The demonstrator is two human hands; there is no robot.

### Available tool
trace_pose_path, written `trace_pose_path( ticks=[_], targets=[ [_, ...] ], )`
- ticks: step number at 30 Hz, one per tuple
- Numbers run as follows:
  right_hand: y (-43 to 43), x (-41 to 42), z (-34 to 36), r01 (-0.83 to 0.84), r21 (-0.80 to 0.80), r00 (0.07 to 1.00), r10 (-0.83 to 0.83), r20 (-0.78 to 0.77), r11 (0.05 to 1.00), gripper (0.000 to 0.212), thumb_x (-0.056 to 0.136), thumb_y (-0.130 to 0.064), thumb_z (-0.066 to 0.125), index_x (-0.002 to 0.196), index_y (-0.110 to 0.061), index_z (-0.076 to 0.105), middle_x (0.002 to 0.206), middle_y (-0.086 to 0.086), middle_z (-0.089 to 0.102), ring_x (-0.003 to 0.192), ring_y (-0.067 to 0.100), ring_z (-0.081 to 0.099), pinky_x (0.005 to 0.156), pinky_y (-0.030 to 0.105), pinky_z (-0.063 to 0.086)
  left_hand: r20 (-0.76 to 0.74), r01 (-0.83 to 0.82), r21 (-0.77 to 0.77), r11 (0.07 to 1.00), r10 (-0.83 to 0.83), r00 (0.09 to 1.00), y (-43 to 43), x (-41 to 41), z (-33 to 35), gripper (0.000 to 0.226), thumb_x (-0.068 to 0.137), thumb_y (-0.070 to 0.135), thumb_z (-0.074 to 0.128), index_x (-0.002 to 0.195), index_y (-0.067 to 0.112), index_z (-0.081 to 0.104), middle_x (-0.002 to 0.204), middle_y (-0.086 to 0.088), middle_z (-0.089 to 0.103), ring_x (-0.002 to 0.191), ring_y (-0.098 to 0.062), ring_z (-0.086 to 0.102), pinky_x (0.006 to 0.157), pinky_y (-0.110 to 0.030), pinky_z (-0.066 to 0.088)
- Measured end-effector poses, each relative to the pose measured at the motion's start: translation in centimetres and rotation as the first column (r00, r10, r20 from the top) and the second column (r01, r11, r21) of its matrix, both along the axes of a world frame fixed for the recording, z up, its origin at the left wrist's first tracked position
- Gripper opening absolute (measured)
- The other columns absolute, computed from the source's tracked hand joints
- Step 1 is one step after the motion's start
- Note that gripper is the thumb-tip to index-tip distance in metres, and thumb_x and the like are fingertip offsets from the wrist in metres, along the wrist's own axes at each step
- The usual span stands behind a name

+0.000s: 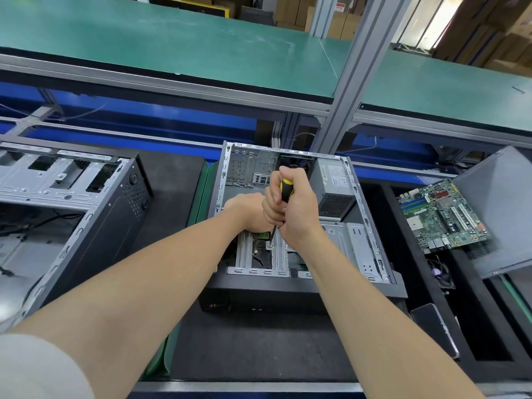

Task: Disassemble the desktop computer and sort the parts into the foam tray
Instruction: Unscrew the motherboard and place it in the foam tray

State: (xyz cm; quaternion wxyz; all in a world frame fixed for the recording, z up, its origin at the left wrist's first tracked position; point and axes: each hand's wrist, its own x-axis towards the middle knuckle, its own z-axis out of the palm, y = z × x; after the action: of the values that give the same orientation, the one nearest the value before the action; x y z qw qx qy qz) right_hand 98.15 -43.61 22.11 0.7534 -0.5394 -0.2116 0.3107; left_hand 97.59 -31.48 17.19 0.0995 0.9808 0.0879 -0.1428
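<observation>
Bare forearms (138, 286) meet inside the computer case (288, 295). The right hand (293, 214) has its fingers (272, 208) gripping a screwdriver (286, 190) on a bracket screw (270, 245), and I cannot tell the left hand (247, 210)'s grip. The motherboard (440, 214) is already in the foam tray (385, 226) at the desk's right edge, while the power supply (334, 180) and hard drive (259, 251) remain inside.

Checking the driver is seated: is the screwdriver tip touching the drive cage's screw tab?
Touching. The head view shows the screwdriver, gripped by the right hand, ending on the screw tab, no gap.

Desktop computer (288, 295), open side up, at bench centre; grey power supply (335, 188) in its 1 o'clock corner. Black foam tray (475, 326) at 3 o'clock holds green motherboard (443, 214).
</observation>
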Motion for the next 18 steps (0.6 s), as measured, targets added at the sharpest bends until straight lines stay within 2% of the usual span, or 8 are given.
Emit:
trace_pose_path(
  ticks=[5,9,12,14,15,16,18],
  targets=[
    [0.0,-0.2,0.1,-0.077,-0.037,0.993,0.080,0.082,0.996,0.040,0.093,-0.032,0.041,0.059,-0.010,0.037,0.051,0.005,0.014,0.043,0.015,0.012,0.048,0.034,0.005,0.034,0.006,-0.025,1.000,-0.005,0.999,0.0,-0.2,-0.2,0.031,0.095,0.043,0.049,0.070,0.026,0.040,0.073,0.016,0.044,0.083,-0.017,0.051,0.074,-0.029,0.038],
    [-0.1,-0.2,0.0,-0.074,-0.007,0.995,0.075,0.067,0.997,0.041,0.099,-0.039,0.040,0.068,-0.012,0.045,0.051,0.005,0.029,0.038,0.013,0.019,0.043,0.028,0.010,0.040,0.016,-0.035,0.999,-0.015,0.999,-0.1,-0.3,0.1,0.026,0.095,0.040,0.048,0.074,0.024,0.046,0.074,0.014,0.049,0.082,-0.019,0.053,0.073,-0.030,0.041],
    [-0.2,-0.3,-0.2,-0.056,0.053,0.998,0.054,0.045,0.997,0.043,0.102,-0.044,0.040,0.071,-0.014,0.041,0.050,0.003,0.030,0.037,0.011,0.020,0.039,0.022,0.014,-0.040,0.084,-0.109,0.991,-0.089,0.995,0.1,-0.2,0.8,0.022,0.097,0.039,0.050,0.091,0.019,0.057,0.093,0.003,0.060,0.096,-0.026,0.059,0.086,-0.036,0.052],
    [-0.1,-0.6,-0.5,0.002,0.057,0.997,-0.007,0.075,0.998,0.039,0.098,-0.040,0.042,0.068,-0.015,0.039,0.045,0.001,0.028,0.038,0.014,0.021,0.040,0.024,0.020,-0.109,0.123,-0.199,0.972,-0.146,0.983,0.4,0.5,1.0,0.021,0.101,0.023,0.052,0.103,0.006,0.063,0.106,-0.012,0.062,0.109,-0.032,0.059,0.099,-0.039,0.048],
    [0.0,-0.7,-0.5,0.033,0.056,0.995,-0.038,0.095,0.998,0.040,0.097,-0.038,0.043,0.066,-0.015,0.040,0.044,0.002,0.029,0.039,0.017,0.024,0.042,0.026,0.026,-0.142,0.134,-0.222,0.966,-0.168,0.975,0.4,0.7,1.3,0.021,0.102,0.013,0.051,0.109,-0.002,0.063,0.110,-0.020,0.060,0.110,-0.031,0.057,0.100,-0.035,0.043],
    [0.1,-0.9,-0.6,0.068,0.044,0.990,-0.073,0.125,0.997,0.042,0.098,-0.037,0.045,0.062,-0.016,0.042,0.045,0.004,0.033,0.042,0.019,0.029,0.047,0.029,0.033,-0.173,0.132,-0.243,0.961,-0.177,0.969,0.4,0.8,1.7,0.020,0.103,0.006,0.049,0.112,-0.006,0.062,0.110,-0.022,0.057,0.107,-0.029,0.053,0.097,-0.031,0.039],
    [0.2,-1.1,-0.6,0.166,-0.012,0.971,-0.161,0.178,0.986,0.044,0.096,-0.040,0.053,0.060,-0.015,0.049,0.052,0.009,0.044,0.051,0.021,0.042,0.063,0.033,0.043,-0.232,0.103,-0.260,0.960,-0.165,0.958,0.5,0.8,2.4,0.025,0.106,0.012,0.045,0.124,-0.003,0.057,0.110,-0.012,0.050,0.104,-0.022,0.044,0.097,-0.028,0.035]
  ],
)
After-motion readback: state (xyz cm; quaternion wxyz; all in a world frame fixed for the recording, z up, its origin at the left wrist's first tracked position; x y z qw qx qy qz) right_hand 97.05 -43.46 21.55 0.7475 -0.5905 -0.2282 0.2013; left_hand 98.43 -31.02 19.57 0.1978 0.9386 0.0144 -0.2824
